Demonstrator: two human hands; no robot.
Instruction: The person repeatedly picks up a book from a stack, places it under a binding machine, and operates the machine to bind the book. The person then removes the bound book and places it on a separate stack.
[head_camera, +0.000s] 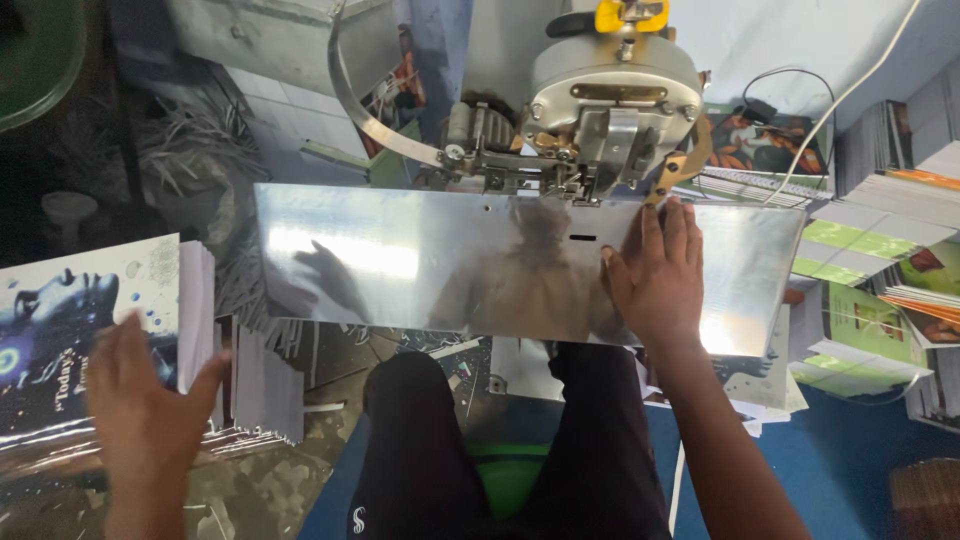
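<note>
The left hand (150, 415), fingers spread, rests on the stack of booklets (75, 340) at lower left. Farther on, the right hand (655, 275) lies flat on the metal plate (420, 260), gripping nothing, below the stitching machine (600, 100).

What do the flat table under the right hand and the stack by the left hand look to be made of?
The machine table looks like polished sheet metal: silvery, with mirror-like reflections, a thin edge and small holes. The right hand lies flat on it. The stack of booklets that the left hand touches seems to be paper: thin white page edges under a glossy printed blue cover.
</note>
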